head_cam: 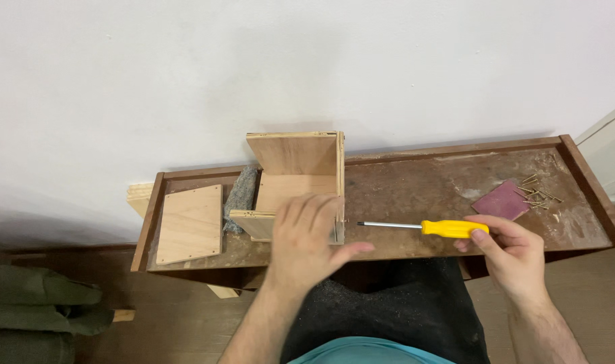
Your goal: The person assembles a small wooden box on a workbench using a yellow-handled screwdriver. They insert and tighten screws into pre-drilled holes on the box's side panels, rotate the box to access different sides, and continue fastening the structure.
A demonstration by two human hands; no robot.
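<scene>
Left hand [307,236] nearest, flat and spread over front of half-built plywood box [297,185], steadying it. Right hand [513,253] pinches yellow screwdriver [425,227], tip aimed at box's right wall. Looks like the screw-driving step; needs tip seated square. Loose panel [189,224] lies left, screws [536,192] sit far right, tray rim [456,148] close behind, bare tray between.
</scene>
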